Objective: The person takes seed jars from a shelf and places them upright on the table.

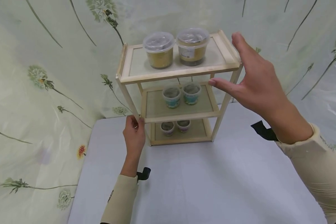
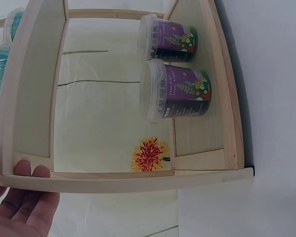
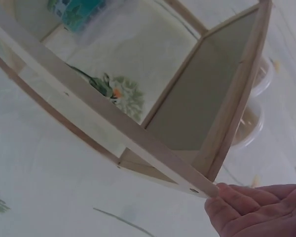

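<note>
A three-tier wooden shelf rack (image 1: 182,74) stands upright on the table. My left hand (image 1: 134,133) grips its left front post near the middle tier; in the left wrist view the fingers (image 2: 32,210) curl round the post. My right hand (image 1: 259,84) is beside the top right corner, thumb and fingers spread wide. In the right wrist view its fingertips (image 3: 221,195) are right at that corner. Two lidded tubs (image 1: 160,59) with yellowish sides sit on the top tier. Two turquoise-labelled cups (image 1: 172,101) sit on the middle tier, and two purple-labelled cups (image 2: 187,91) on the bottom one.
A white-covered table (image 1: 184,180) extends in front of the rack. Close behind it hangs a pale sheet (image 1: 58,56) printed with dandelions, which also covers both sides. Black bands (image 1: 143,174) show at both wrists.
</note>
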The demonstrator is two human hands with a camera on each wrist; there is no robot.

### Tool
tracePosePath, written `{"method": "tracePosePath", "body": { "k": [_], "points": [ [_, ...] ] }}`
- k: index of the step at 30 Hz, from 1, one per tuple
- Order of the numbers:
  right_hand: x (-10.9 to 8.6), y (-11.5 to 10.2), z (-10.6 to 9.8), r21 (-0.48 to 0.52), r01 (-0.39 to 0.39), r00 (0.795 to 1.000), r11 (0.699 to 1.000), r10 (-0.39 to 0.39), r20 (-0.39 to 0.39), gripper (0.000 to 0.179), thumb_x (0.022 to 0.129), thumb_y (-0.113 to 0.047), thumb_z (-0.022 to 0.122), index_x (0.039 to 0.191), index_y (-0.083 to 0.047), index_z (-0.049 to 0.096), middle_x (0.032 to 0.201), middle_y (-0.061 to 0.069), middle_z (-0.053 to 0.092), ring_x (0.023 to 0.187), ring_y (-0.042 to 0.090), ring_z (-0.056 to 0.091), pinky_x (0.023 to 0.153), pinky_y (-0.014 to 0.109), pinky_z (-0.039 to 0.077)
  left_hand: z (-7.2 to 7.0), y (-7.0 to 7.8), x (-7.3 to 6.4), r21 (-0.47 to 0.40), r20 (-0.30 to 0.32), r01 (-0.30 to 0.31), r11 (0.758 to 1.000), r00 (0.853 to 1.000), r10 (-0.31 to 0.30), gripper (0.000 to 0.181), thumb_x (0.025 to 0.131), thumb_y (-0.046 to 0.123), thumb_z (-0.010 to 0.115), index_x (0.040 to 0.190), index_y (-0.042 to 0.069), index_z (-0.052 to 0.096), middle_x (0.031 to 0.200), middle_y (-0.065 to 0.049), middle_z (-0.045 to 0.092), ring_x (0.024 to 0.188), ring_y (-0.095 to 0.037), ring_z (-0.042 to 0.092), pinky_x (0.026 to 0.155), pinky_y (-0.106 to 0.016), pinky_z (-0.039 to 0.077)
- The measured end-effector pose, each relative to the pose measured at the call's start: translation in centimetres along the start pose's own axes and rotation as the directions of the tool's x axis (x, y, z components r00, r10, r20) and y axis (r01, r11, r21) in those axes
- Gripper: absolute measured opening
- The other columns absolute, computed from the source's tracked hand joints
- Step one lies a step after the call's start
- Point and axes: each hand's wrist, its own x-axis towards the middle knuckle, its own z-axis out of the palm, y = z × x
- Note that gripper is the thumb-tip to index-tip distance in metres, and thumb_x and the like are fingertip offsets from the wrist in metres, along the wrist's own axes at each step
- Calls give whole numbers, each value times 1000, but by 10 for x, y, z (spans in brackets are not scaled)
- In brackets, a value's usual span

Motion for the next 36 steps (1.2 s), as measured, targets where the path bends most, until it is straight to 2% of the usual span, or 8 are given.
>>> {"method": "tracePosePath", "body": {
  "k": [5,10,13,16,20,27,31,36],
  "points": [
    [20,2,5,23,-6,1000,1000,5,19,83,89,-38,85,155,-19,38,143,8,57,117,30,54,90,44,51,0,-1,1,8,0,-13,1000,1000,13,23,108,22,58,121,3,59,123,-16,71,112,-21,71,92,-41,59],
    [33,0,7,32,-31,999,999,30,27,76,91,-45,81,148,-15,41,136,6,59,104,29,56,71,29,47,0,-1,1,14,9,-18,1000,1000,18,23,108,23,59,121,4,59,123,-16,71,113,-21,71,92,-41,59],
    [41,-2,8,56,-43,999,997,41,32,70,93,-45,79,144,-14,43,130,4,59,100,26,54,71,32,45,-1,-1,2,15,11,-20,1000,1000,20,23,108,23,59,122,4,59,122,-15,71,113,-22,71,93,-41,59],
    [51,-5,10,88,-82,995,993,77,56,68,95,-47,76,146,-15,45,145,0,57,124,19,57,96,32,49,-1,0,2,9,7,-14,1000,1000,14,23,108,22,59,122,4,59,121,-16,72,113,-22,71,93,-42,59],
    [67,-8,12,134,-157,984,979,144,101,69,96,-49,73,150,-16,45,165,-5,40,154,9,27,125,37,22,-2,0,1,5,13,-4,1000,1000,4,23,109,22,59,122,3,59,121,-16,71,114,-22,71,92,-42,59],
    [84,-10,21,147,-235,962,961,208,176,79,94,-53,74,157,-17,42,163,1,42,152,18,35,123,39,28,-3,-2,-1,13,14,-10,1000,1000,10,23,108,22,59,122,3,59,120,-15,72,112,-21,71,90,-43,60],
    [87,-11,24,131,-239,960,962,214,180,80,93,-57,73,155,-14,45,147,4,55,135,19,51,115,37,39,-3,-2,0,10,22,-15,1000,1000,15,23,108,23,59,122,4,59,122,-15,72,112,-22,71,90,-42,60],
    [90,-12,26,119,-246,959,962,224,173,79,94,-58,71,154,-12,47,140,5,58,115,21,53,98,34,44,-3,-1,1,18,27,-20,1000,999,20,24,108,23,59,123,3,58,122,-15,71,112,-23,71,91,-43,60]
  ]
}}
